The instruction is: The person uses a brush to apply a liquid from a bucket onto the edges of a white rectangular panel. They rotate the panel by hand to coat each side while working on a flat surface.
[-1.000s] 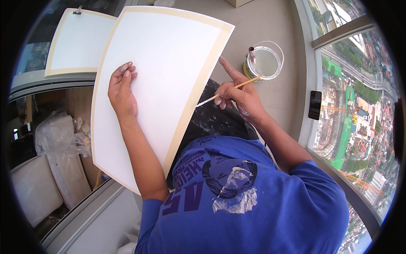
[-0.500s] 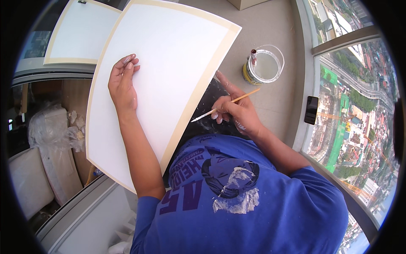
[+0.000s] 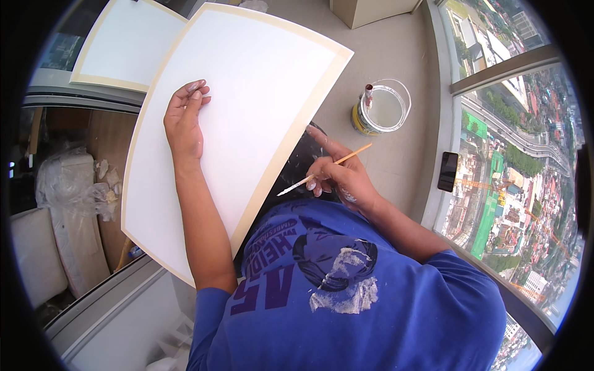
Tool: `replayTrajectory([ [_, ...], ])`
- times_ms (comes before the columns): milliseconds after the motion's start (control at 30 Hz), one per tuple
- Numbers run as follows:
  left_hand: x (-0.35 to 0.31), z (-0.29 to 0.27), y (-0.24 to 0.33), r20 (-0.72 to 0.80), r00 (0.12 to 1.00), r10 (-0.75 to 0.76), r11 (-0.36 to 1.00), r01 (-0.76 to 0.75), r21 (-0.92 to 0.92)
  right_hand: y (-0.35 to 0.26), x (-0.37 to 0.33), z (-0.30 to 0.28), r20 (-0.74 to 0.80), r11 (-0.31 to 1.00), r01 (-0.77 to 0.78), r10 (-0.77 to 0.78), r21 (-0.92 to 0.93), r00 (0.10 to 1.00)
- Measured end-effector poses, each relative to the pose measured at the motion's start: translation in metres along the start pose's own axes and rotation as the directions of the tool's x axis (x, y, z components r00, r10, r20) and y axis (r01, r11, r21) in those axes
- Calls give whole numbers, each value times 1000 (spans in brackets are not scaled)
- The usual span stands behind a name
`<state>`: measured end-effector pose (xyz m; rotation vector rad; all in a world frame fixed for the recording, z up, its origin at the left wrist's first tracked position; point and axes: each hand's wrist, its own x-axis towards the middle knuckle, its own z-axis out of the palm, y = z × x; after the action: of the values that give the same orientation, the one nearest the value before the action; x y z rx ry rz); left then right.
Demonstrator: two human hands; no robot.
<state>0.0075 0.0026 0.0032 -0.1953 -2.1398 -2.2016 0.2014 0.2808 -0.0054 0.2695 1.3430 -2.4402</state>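
Note:
A large white board (image 3: 247,93) with a beige border leans across my lap and lies under my left forearm. My left hand (image 3: 184,123) rests over its left part, fingers loosely curled in with the thumb against them; nothing shows in it. My right hand (image 3: 346,176), with paint on its fingers, is shut on a thin paintbrush (image 3: 351,154) beside the board's right edge. The brush's white-coated tip (image 3: 286,191) points down-left, just off the border. One finger of that hand stretches toward the board's edge.
A paint bucket (image 3: 378,111) holding white paint and a reddish-brown-ended handle (image 3: 369,91) stands on the floor at right. A second bordered board (image 3: 127,43) is at upper left. A phone (image 3: 448,171) lies on the window ledge. Plastic-wrapped panels (image 3: 71,204) stand at left.
The view has shifted slightly. The brush tip sits a little lower beside the board's edge, still in my right hand. My left hand keeps its place on the board.

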Motion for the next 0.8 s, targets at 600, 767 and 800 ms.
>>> replayTrajectory([
  [600,1,-8,7,-36,999,-32,999,31,-22,-72,37,-175,-401,789,576,-466,214,788],
  [767,-1,-18,9,-105,994,-22,1000,24,16,-3,72,-287,-644,862,56,-417,-503,641],
  [800,-2,-21,10,-131,991,-27,1000,27,3,10,84,-300,-662,801,-87,-423,-593,619],
])
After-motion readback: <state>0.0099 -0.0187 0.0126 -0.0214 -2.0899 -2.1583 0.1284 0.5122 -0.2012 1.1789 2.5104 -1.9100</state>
